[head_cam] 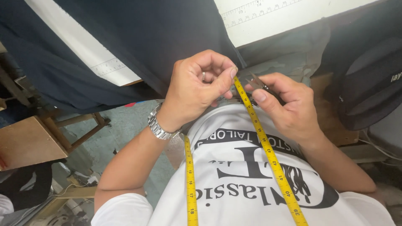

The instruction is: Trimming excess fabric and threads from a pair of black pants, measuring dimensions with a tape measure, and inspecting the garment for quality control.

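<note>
At the centre of the frame, the left hand (pixel 197 90) is curled, thumb and forefinger pinching the yellow tape measure (pixel 268 155), which runs down across the white printed shirt (pixel 251 184) to the lower edge. Just right of it, the right hand (pixel 289 104) grips a small dark metal tool (pixel 257 81). A steel wristwatch (pixel 158 124) circles the left wrist. Dark navy fabric (pixel 159 37) drapes across the upper left, over a white ruled board (pixel 259 16).

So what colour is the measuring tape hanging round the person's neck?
Yellow with black markings and some red numerals; the measuring tape shows clearly in the head view.
</note>
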